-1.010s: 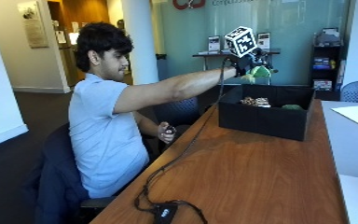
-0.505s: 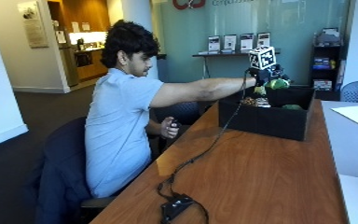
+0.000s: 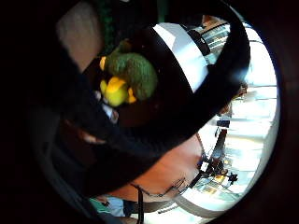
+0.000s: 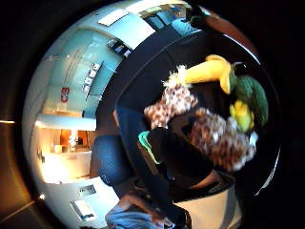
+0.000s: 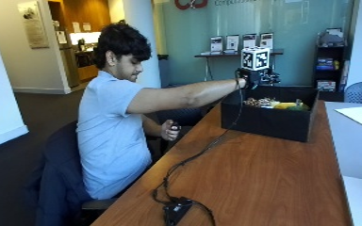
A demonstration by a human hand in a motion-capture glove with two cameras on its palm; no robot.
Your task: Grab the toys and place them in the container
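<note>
So the person sits at the wooden table (image 5: 262, 174) with the gloved right hand (image 5: 251, 80) stretched out over the near rim of the black box (image 5: 269, 120). The fingers are mostly hidden behind the glove gear from outside, and the palm views only show dark straps, so I can't tell if they're spread or curled.

Inside the box there's a green and yellow plush toy (image 3: 128, 79) lying on the dark floor, right beside a spotted leopard-print toy (image 4: 214, 136) and a yellow one (image 4: 209, 71) (that last one touches the green toy, as far as I can see). From outside only the tops of the toys peek over the rim. The bare hand (image 5: 170, 130) sits low by the table edge, partly cut off by it.
</note>
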